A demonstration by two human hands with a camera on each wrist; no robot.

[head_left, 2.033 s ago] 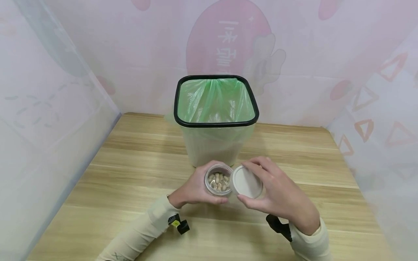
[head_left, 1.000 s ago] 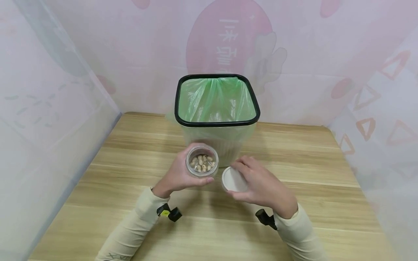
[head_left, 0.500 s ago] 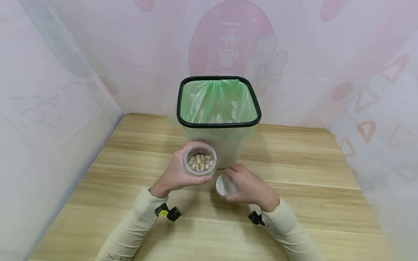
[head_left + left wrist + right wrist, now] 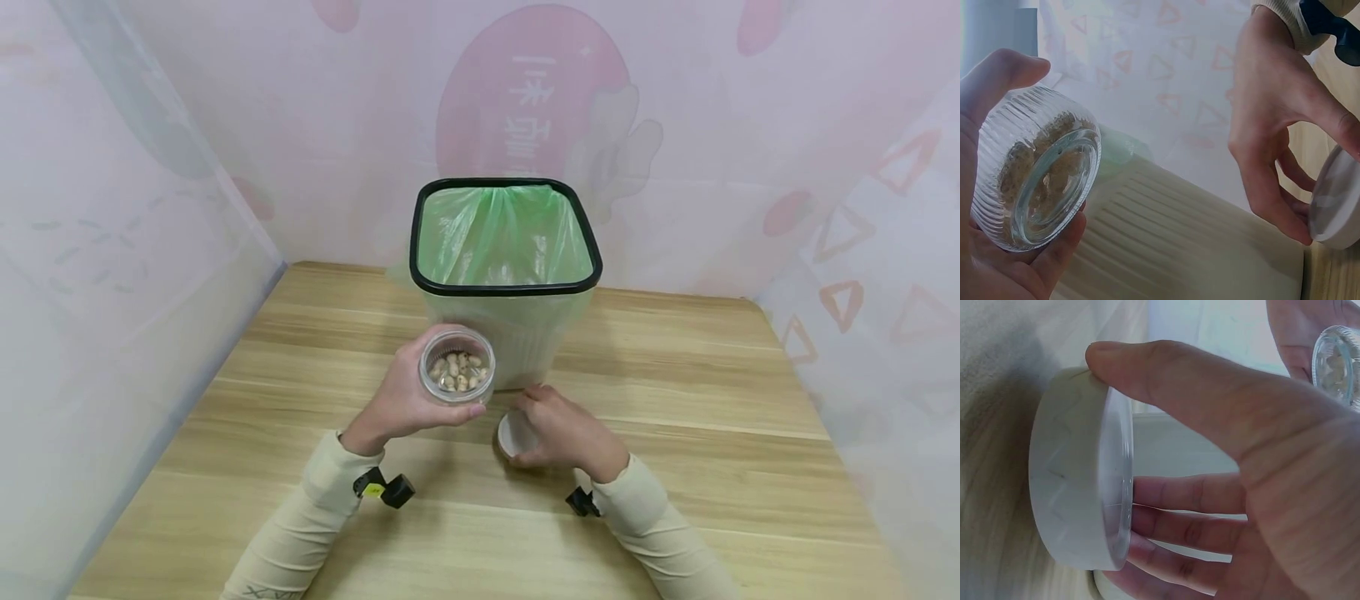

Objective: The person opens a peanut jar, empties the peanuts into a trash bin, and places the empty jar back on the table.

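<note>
My left hand (image 4: 401, 396) grips a clear jar (image 4: 459, 399) in front of the bin, its mouth tipped up toward the head camera. Beige peanuts (image 4: 459, 372) lie at the bottom; the left wrist view shows the jar's ribbed wall (image 4: 1007, 125) and round base, with the thumb over one side. To the right and lower, my right hand (image 4: 568, 433) holds a white lid (image 4: 515, 435) close over the tabletop. In the right wrist view, thumb and fingers span the lid's rim (image 4: 1066, 475), its hollow side facing the palm.
A pale waste bin (image 4: 517, 333) with a black rim (image 4: 510, 290) and a green liner (image 4: 480, 233) stands right behind both hands. The wooden table (image 4: 712, 483) is bordered by printed cloth walls (image 4: 337, 125) at the back and sides.
The lid has come away from the jar, moving left and down toward the table in my right hand. My left hand has carried the jar up and left, then stayed nearly still.
</note>
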